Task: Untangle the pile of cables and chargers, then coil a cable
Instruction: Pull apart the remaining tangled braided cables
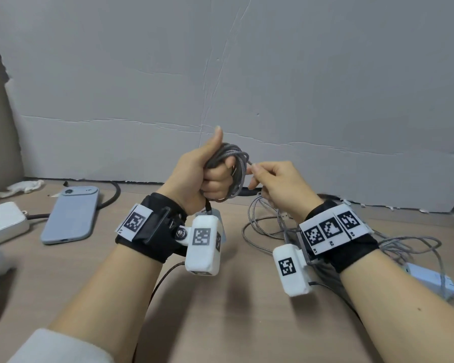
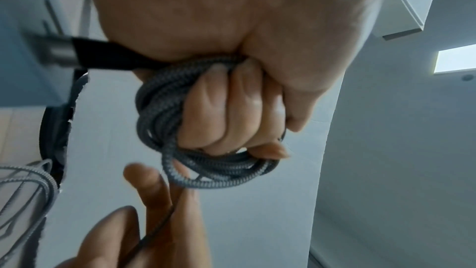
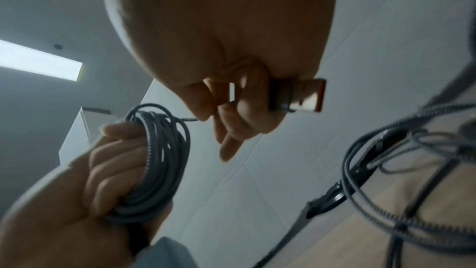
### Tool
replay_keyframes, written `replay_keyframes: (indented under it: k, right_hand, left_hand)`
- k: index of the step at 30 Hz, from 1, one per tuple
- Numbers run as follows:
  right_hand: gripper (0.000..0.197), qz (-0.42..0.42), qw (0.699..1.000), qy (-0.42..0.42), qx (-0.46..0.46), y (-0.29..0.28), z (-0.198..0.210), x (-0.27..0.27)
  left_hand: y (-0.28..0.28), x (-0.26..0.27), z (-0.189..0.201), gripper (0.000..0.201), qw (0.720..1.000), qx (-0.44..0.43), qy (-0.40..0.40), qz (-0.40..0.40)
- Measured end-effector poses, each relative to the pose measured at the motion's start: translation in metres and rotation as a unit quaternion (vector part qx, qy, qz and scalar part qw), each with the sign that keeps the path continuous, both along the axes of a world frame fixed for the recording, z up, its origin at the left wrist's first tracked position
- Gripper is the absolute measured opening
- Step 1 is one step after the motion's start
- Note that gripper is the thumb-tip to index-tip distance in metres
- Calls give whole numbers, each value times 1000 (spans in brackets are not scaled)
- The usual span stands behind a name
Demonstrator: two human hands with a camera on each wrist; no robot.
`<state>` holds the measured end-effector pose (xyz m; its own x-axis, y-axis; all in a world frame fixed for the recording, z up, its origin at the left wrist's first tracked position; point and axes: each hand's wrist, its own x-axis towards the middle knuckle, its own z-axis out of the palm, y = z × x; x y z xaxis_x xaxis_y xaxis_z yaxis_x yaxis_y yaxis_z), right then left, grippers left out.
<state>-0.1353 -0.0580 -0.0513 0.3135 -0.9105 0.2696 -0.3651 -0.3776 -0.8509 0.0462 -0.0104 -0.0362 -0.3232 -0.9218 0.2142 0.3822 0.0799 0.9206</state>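
A grey braided cable coil (image 1: 237, 172) is held up above the table. My left hand (image 1: 212, 179) grips it in a fist, thumb pointing up. One plug (image 2: 59, 52) with a black collar sticks out below that fist. My right hand (image 1: 257, 172) pinches the coil's free tail just to the right of the loops. A USB plug (image 3: 304, 95) with an orange insert pokes out of the right hand (image 3: 231, 97). The right wrist view shows the coil (image 3: 159, 160) wrapped around the left fingers (image 3: 113, 162). In the left wrist view the coil (image 2: 167, 129) hangs over the right fingers (image 2: 146, 201).
A loose tangle of grey braided cables (image 1: 270, 224) lies on the table under my right wrist, running to a white charger (image 1: 430, 279) at the right. A blue-grey phone (image 1: 71, 216), a thick black cable (image 1: 114, 193) and a white box (image 1: 0, 224) sit at the left.
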Motion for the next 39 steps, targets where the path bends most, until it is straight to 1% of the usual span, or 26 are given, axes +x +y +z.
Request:
replay_keyframes:
  k: [2, 3, 4, 5, 7, 9, 11, 13, 16, 20, 21, 25, 29, 32, 34, 36, 37, 39]
  right_hand:
    - [24, 46, 994, -81, 60, 6, -1, 2]
    - [25, 71, 985, -127, 92, 9, -1, 3]
    - [29, 98, 975, -163, 118, 12, -2, 4]
    - [35, 120, 968, -178, 130, 13, -3, 6]
    - [41, 132, 973, -149, 118, 20, -5, 12]
    - [37, 123, 979, -129, 96, 25, -9, 18]
    - [35, 132, 972, -163, 102, 25, -17, 22]
    - [39, 148, 961, -200, 117, 22, -23, 22]
    - [38, 163, 952, -221, 137, 18, -26, 19]
    - [26, 177, 945, -223, 164, 17, -27, 13]
    - [25, 176, 944, -222, 169, 17, -26, 12]
    - [28, 150, 948, -226, 164, 20, -21, 11]
    - [37, 99, 963, -212, 135, 24, -18, 17]
    - [38, 67, 981, -167, 79, 23, -20, 20]
    - [35, 60, 988, -132, 45, 22, -22, 23]
    - [30, 63, 990, -118, 35, 22, -22, 23]
    - [28, 66, 991, -111, 31, 21, -22, 23]
    - [27, 80, 992, -98, 18, 22, -20, 18]
  left_hand:
    - [0, 2, 2, 55, 999, 10, 33, 30]
    - [0, 3, 2, 53, 998, 12, 49, 41]
    - [-1, 2, 2, 51, 997, 13, 65, 48]
    - [-1, 1, 1, 50, 995, 17, 82, 54]
    - [-3, -3, 0, 51, 991, 31, 117, 66]
    - [-4, -7, -1, 52, 986, 47, 146, 71]
    - [-4, -10, -3, 54, 982, 63, 166, 65]
    - [-4, -11, -4, 54, 980, 74, 180, 50]
    - [-5, -14, -8, 54, 977, 86, 195, 22]
    - [-4, -20, -10, 53, 973, 111, 202, -7]
    - [-3, -22, -9, 52, 974, 116, 195, -7]
    - [-1, -26, -6, 42, 980, 116, 156, 36]
    - [-3, -25, -4, 39, 976, 139, 157, 55]
    - [-4, -25, -2, 43, 976, 146, 127, 99]
    - [-4, -24, 0, 52, 974, 150, 116, 121]
    - [-3, -24, 1, 60, 969, 169, 137, 120]
    - [-3, -23, 2, 60, 967, 171, 144, 122]
    - [-4, -22, 1, 52, 970, 144, 128, 152]
